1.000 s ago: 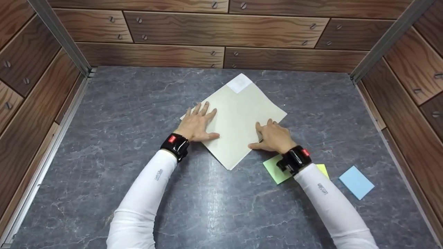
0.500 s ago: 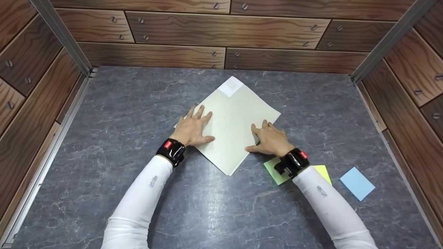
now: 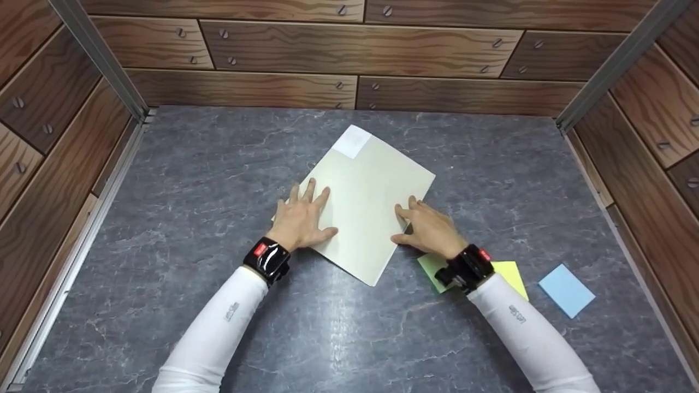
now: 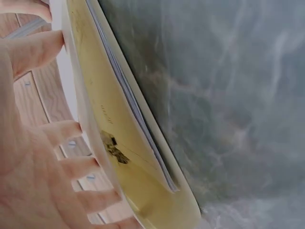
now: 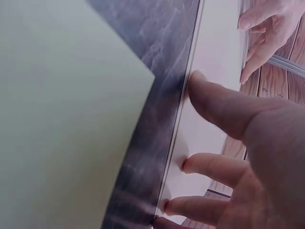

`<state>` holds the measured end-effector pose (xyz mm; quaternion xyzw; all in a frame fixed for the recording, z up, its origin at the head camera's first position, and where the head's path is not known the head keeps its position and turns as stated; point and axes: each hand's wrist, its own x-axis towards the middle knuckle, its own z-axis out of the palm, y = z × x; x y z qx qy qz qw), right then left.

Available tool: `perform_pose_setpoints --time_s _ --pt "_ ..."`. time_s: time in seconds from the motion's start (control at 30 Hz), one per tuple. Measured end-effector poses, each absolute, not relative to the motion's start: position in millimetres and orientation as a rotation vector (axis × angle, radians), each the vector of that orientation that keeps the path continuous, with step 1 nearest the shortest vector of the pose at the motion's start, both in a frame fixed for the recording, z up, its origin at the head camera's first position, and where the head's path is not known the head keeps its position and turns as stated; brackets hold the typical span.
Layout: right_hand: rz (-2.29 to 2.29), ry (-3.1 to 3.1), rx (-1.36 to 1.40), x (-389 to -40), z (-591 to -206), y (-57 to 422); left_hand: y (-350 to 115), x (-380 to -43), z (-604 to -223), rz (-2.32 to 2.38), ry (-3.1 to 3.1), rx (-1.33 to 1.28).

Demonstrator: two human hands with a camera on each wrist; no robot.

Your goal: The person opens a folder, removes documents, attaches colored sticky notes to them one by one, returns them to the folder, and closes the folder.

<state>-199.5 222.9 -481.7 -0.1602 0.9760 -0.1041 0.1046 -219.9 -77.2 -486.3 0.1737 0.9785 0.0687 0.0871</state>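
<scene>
A cream-covered booklet (image 3: pixel 363 204) lies turned at an angle on the table, with a white patch at its far corner. My left hand (image 3: pixel 300 221) rests on its left side, fingers spread. In the left wrist view, the cover stands slightly raised from several thin pages (image 4: pixel 126 90), and a dark printed mark shows on a yellowish inside page. My right hand (image 3: pixel 431 226) touches the booklet's right edge with thumb and fingertips spread apart. The right wrist view shows those fingertips (image 5: pixel 193 164) on the pale cover. A green sticky-note pad (image 3: pixel 431 267) lies partly under my right wrist.
A yellow sticky-note pad (image 3: pixel 511 277) is partly hidden by my right forearm. Farther right lies a blue pad (image 3: pixel 567 290). Wood-patterned walls (image 3: pixel 355 49) and metal rails enclose the grey marbled table (image 3: pixel 218 142) at the back and sides.
The booklet has slid left and nearer to me, turning slightly anticlockwise. My left hand moved left and nearer with it; the right hand moved only a little. The pads stay put.
</scene>
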Motion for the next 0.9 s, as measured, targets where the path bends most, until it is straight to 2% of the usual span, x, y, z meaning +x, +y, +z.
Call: perform_pose_setpoints --time_s 0.9 --pt "-0.316 2.981 -0.6 -145 -488 202 -84 -144 -496 0.349 3.194 0.452"
